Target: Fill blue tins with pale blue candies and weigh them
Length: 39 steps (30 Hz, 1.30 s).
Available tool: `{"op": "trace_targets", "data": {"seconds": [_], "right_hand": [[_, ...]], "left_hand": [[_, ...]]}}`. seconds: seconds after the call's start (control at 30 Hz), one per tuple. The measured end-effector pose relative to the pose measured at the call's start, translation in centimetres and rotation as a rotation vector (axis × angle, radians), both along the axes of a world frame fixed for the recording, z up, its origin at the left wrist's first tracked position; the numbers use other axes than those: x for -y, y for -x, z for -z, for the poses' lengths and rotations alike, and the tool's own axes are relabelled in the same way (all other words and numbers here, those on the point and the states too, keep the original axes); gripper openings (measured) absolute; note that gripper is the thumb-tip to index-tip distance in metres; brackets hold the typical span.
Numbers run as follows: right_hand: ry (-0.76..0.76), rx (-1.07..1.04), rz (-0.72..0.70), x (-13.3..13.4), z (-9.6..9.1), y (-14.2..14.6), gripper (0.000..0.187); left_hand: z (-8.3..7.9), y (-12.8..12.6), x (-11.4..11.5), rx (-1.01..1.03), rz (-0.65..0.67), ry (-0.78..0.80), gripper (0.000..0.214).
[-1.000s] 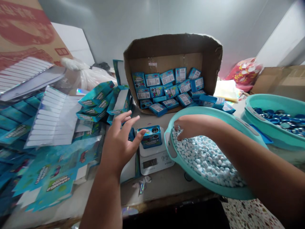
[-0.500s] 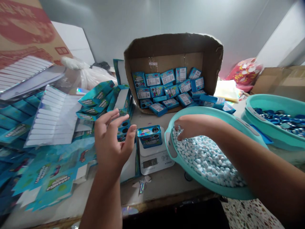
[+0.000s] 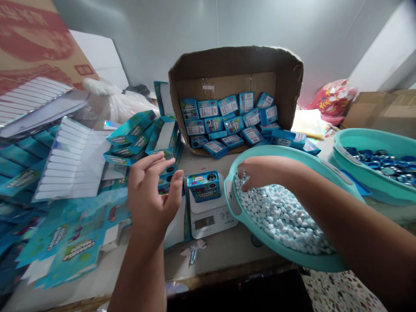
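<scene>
Well left of the digital kitchen scale (image 3: 216,223), printed flat CARAMELO cartons (image 3: 78,251) lie overlapped; nearer it, folded display trays (image 3: 133,128) are stacked. Just left of the scale, the left hand (image 3: 151,190) is raised, fingers and thumb spread apart, holding nothing. On the scale's platform stands one blue CARAMELO candy box (image 3: 204,190). Behind the scale, a cardboard carton (image 3: 227,58) contains similar boxes (image 3: 234,125). Right of the scale, the right hand (image 3: 256,172) has its fingertips among white candies (image 3: 286,212) in a turquoise basin (image 3: 279,251); whether it grips any cannot be determined. Farthest right, a second basin (image 3: 373,177) holds metallic-blue lids (image 3: 386,162).
</scene>
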State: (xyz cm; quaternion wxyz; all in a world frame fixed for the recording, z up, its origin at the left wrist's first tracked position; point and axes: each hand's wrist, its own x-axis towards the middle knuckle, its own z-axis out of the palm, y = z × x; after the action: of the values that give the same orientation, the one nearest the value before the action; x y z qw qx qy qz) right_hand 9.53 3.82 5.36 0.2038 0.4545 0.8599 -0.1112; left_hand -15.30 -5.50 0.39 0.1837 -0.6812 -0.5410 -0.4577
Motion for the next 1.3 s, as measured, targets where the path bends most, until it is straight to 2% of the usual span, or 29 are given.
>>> {"op": "trace_targets", "data": {"seconds": [0.7,0.93,1.3], "right_hand": [[0.006,-0.01,-0.004,0.05,-0.19,0.09,0.043],[0.016,-0.005,0.007,0.09,-0.2,-0.03,0.043],[0.003,-0.045,-0.004,-0.12,0.24,-0.16,0.042]], "left_hand": [[-0.09,-0.19,0.0,0.011,0.034,0.021,0.023],[0.28,-0.24,-0.49,0.027,0.064,-0.067,0.023],[0.34,-0.32,-0.63,0.013,0.076,-0.061,0.022]]}}
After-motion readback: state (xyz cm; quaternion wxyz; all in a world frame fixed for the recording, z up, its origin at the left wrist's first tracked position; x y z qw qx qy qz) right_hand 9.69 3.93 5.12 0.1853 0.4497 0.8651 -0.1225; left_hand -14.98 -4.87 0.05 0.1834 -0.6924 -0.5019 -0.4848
